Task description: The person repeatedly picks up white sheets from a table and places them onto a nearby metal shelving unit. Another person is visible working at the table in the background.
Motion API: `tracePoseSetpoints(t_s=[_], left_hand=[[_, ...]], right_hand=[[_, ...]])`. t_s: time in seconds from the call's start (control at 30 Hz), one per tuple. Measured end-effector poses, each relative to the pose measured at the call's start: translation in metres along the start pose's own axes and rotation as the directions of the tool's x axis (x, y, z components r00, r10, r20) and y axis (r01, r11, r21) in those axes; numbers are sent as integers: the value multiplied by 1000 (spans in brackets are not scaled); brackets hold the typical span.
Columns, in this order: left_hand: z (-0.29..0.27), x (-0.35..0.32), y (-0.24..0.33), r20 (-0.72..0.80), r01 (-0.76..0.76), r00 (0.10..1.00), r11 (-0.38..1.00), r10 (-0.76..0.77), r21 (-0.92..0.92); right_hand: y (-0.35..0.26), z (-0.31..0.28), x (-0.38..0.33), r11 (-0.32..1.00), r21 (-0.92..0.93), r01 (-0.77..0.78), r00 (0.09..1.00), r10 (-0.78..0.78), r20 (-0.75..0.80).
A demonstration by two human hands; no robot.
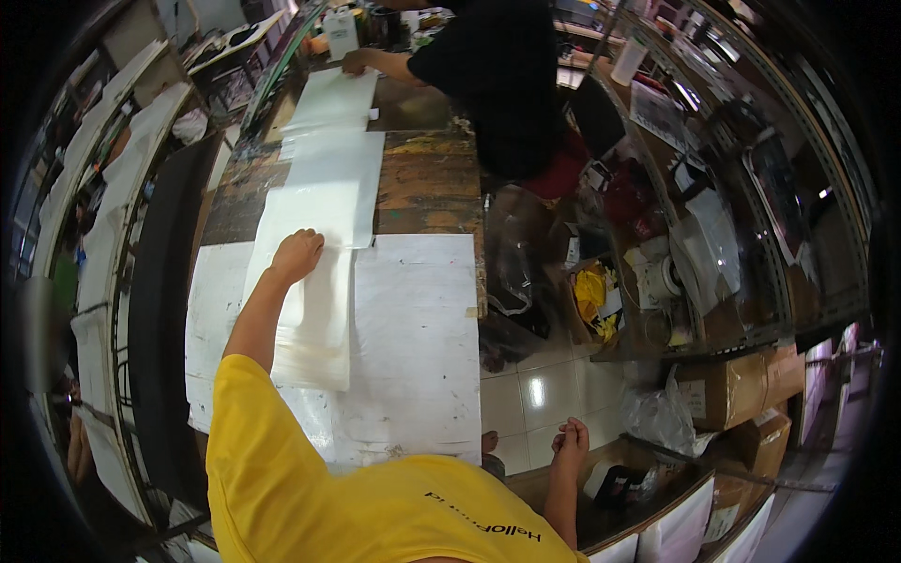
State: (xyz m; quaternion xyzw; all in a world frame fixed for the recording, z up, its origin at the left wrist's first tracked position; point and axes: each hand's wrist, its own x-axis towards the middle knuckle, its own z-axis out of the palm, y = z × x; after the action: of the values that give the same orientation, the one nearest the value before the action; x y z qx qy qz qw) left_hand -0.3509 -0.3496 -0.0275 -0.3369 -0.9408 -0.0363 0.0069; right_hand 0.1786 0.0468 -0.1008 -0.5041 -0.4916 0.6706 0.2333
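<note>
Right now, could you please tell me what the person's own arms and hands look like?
The left hand and right hand are gloveless, with no watch visible. The left sleeve is short and plain yellow, part of a yellow shirt with dark lettering across the front.

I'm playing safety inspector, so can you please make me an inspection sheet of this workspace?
Surface: worn wooden table, its near part under a marked white covering.
Job's things: pale sheets overlapping in a row.
Clutter: yellow material, clear plastic bag and cardboard boxes at the right.
Hands: left hand on the sheets; right hand off the table, nothing visible in it.
Cables: nothing seen clearly.
Surroundings: co-worker in a dark top, one hand at the far sheet; white-topped rack at left.
</note>
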Motion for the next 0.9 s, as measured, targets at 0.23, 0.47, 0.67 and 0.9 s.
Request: tracePoseSetpoints(t_s=[0.23,0.47,0.67,0.9], left_hand=[[-16,9,43,53,32,998,999,-32,3],[26,44,29,101,0,994,959,-30,284],[9,72,133,-180,-245,956,968,232,-52],[11,67,365,-50,-396,888,705,457,-588]], right_hand=[[-11,-4,-10,998,52,47,999,-48,25],[-11,-27,-18,996,92,10,999,-5,-51],[-14,-15,-11,992,125,32,999,-30,-14],[-54,26,-13,966,-34,256,943,-241,231]])
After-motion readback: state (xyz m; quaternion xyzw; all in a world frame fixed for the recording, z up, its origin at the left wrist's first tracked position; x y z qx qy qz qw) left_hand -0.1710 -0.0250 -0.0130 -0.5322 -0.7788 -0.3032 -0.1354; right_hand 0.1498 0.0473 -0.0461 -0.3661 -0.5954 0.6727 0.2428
